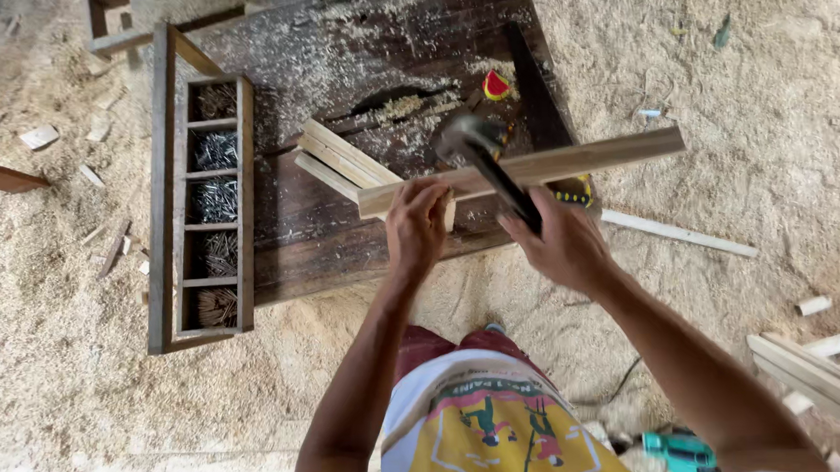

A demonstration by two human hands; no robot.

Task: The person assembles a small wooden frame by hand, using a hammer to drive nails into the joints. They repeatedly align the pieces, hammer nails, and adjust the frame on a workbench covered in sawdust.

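Note:
My left hand [416, 225] grips the near end of a long pale wooden strip [568, 161] that lies across a dark wooden workboard [326, 240]. My right hand [562, 244] holds a hammer [483, 158] by its black handle, its blurred metal head raised over the strip. Under the strip's left end lies a stack of shorter pale wood strips [336, 159], angled toward the far left.
A dark wooden tray [166, 209] with several compartments of nails stands left of the board. Sawdust covers the floor. Loose wood strips [822, 369] lie at the right, offcuts at the left, a teal power tool [680, 453] by my legs.

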